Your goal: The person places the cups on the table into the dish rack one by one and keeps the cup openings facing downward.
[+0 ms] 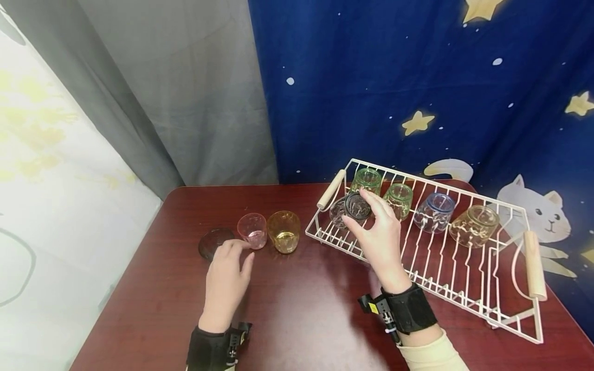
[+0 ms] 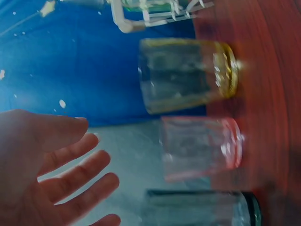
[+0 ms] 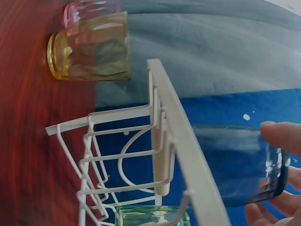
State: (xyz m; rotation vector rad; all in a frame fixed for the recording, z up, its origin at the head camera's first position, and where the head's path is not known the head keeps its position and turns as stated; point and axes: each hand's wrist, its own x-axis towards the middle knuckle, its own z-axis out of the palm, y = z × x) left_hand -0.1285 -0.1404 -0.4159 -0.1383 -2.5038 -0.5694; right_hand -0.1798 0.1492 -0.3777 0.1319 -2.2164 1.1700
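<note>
My right hand [image 1: 382, 237] grips a dark grey glass [image 1: 358, 206] by its base, thumb on one side and fingers on the other. That glass is bottom-up at the left end of the white wire rack [image 1: 468, 304]; whether it touches the wires I cannot tell. In the right wrist view, the glass [image 3: 230, 165] shows beyond the rack's edge bar. My left hand [image 1: 227, 278] hovers before a pink glass [image 1: 252, 232] and another dark glass [image 1: 214, 243], its fingers loosely spread and holding nothing in the left wrist view. Beside the pink glass stands a yellow glass [image 1: 284, 234].
Upside down in the rack stand two green glasses, one at the back [image 1: 366, 180] and one nearer [image 1: 399, 198], then a blue-rimmed glass [image 1: 435, 211] and an amber glass [image 1: 474, 226]. Wooden handles [image 1: 535, 265] stick up at both rack ends. Curtains [image 1: 348, 103] hang behind the table.
</note>
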